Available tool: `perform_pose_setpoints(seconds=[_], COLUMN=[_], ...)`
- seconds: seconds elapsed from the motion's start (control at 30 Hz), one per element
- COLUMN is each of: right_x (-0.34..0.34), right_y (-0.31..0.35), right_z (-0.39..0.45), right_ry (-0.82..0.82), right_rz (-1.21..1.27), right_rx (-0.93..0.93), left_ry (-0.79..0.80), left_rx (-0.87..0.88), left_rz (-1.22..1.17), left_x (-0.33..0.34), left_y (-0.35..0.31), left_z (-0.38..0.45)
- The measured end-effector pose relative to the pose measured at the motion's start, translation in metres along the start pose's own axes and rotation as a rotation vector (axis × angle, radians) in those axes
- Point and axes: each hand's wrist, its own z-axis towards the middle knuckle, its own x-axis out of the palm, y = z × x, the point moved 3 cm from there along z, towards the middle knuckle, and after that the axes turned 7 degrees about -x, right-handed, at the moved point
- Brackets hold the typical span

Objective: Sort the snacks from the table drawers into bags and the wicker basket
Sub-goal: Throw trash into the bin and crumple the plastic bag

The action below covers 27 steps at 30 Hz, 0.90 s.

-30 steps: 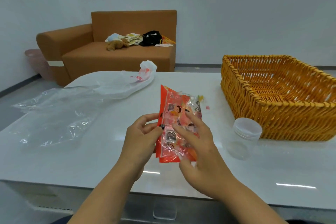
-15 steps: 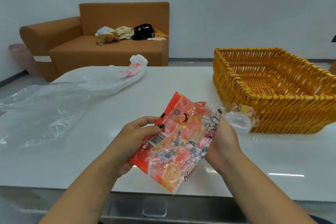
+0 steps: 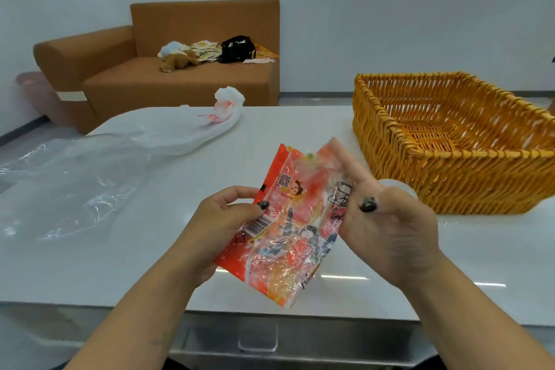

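Note:
Both hands hold red-orange snack packets [image 3: 288, 228] above the white table [image 3: 150, 264], a clear-fronted one lying over a red one. My left hand [image 3: 222, 225] grips their left edge, thumb on the front by the barcode. My right hand [image 3: 387, 219] pinches the right edge, thumb on the clear film and index finger stretched up behind it. The wicker basket [image 3: 480, 183] stands on the table at the right, nothing visible inside it. A clear plastic bag [image 3: 60, 186] and a white carrier bag [image 3: 192, 129] lie flat on the left.
A small clear plastic cup [image 3: 399, 186] peeks out behind my right hand, close to the basket's front wall. A drawer handle [image 3: 258, 339] shows under the table's near edge. A brown sofa [image 3: 180, 75] with clutter stands beyond the table.
The packets have been lifted off the table and tilted, their tops turning from leaning right to nearly upright. My right index finger has stretched out behind them. The view has shifted slightly.

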Motion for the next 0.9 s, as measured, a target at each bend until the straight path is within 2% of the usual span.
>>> perform_pose_setpoints(seconds=[0.07, 0.1, 0.2, 0.23, 0.33, 0.4, 0.5, 0.6, 0.67, 0.8, 0.9], right_x=[0.002, 0.002, -0.006, -0.006, -0.006, -0.009, -0.009, -0.008, -0.003, 0.010, 0.005], right_y=[0.002, 0.001, -0.001, -0.002, -0.004, -0.005, -0.005, -0.005, -0.003, -0.010, -0.019], right_z=[-0.001, 0.000, 0.001, 0.001, 0.000, 0.000, 0.001, 0.001, 0.000, -0.005, -0.008], right_ry=[0.016, -0.036, -0.367, -0.432, -0.499, -0.512, -0.474, -0.385, -0.314, -0.070, 0.080], right_rz=[0.107, 0.077, -0.338, -0.460, -0.598, -0.633, -0.619, -0.653, -0.777, -1.043, -1.163], right_rx=[0.040, 0.039, -0.010, -0.040, -0.137, -0.123, -0.023, -0.027, -0.141, -0.433, -0.643], left_ry=[-0.002, 0.009, 0.086, 0.114, 0.174, 0.184, 0.173, 0.128, 0.104, 0.085, 0.175], left_rx=[0.002, 0.002, 0.010, 0.012, 0.001, -0.007, -0.016, -0.020, -0.035, -0.065, -0.129], left_rz=[-0.005, -0.006, 0.010, 0.021, 0.061, 0.078, 0.096, 0.053, -0.022, -0.174, -0.357], left_x=[-0.001, -0.001, 0.002, 0.003, 0.008, 0.009, 0.009, 0.006, 0.005, 0.010, 0.010], left_y=[-0.001, -0.001, -0.002, -0.002, -0.001, 0.000, 0.001, 0.003, 0.005, 0.008, 0.007], left_z=[-0.001, -0.002, -0.006, -0.007, -0.011, -0.012, -0.013, -0.010, -0.007, -0.004, -0.004])
